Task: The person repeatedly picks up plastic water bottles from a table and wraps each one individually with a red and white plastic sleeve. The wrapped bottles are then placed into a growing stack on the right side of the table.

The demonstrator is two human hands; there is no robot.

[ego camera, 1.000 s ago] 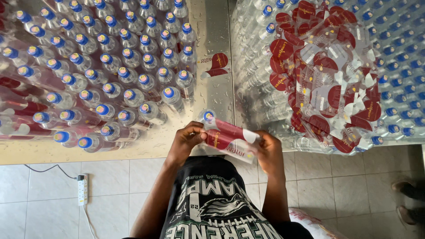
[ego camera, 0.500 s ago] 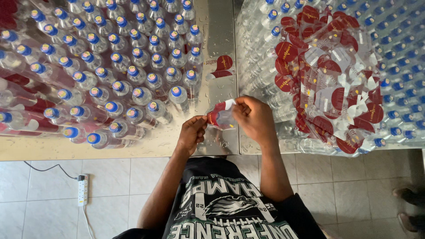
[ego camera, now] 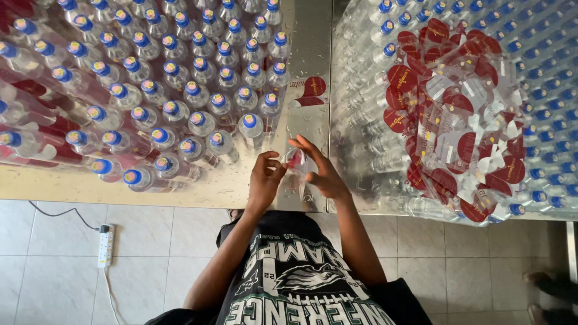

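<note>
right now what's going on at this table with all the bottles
A person stands at a wet metal table, both hands around one clear bottle: left hand on one side, right hand on the other. Blue-capped bottles crowd the left; a pile of red labels lies on bottles at right.

Clear glossy plastic bottle [ego camera: 296, 162] in my hands; shiny wet metal table [ego camera: 313, 129]; glossy film labels [ego camera: 457, 120]; matt floor tiles [ego camera: 60, 277].

Two hands, the left hand [ego camera: 265, 177] and the right hand [ego camera: 322, 171], meet on one clear bottle [ego camera: 295, 161]. One loose red label [ego camera: 308, 91] lies on the table [ego camera: 310, 129]. One white power strip [ego camera: 105, 245] lies on the floor [ego camera: 481, 265]. The blue-capped bottles [ego camera: 180, 90] are too many to count.
</note>
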